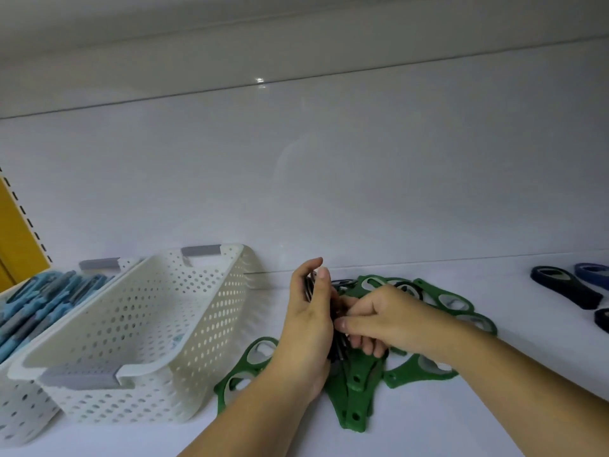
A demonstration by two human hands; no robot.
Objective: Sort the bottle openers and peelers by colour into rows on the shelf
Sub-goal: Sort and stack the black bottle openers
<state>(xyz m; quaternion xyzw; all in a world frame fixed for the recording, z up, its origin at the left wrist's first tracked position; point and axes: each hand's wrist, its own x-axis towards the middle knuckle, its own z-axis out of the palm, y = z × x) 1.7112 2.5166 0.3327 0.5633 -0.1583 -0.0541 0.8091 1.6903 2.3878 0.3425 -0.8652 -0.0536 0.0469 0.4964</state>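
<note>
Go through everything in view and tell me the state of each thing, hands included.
Left hand: grips a bunch of black openers, held on edge.
Right hand: fingers curled on the same bunch.
Green openers: loose overlapping pile on the shelf, under the hands.
Near basket: upright, nothing visible inside.
Far basket: holds blue peelers.
Dark blue openers: lying flat at right, apart from the pile.

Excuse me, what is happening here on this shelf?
A person is sorting at a white shelf. The left grip holds a bundle of thin black bottle openers, and the right grip pinches into that bundle. Beneath them lies a heap of green plastic bottle openers. A white perforated plastic basket stands to the left; dark blue openers lie far right.
</note>
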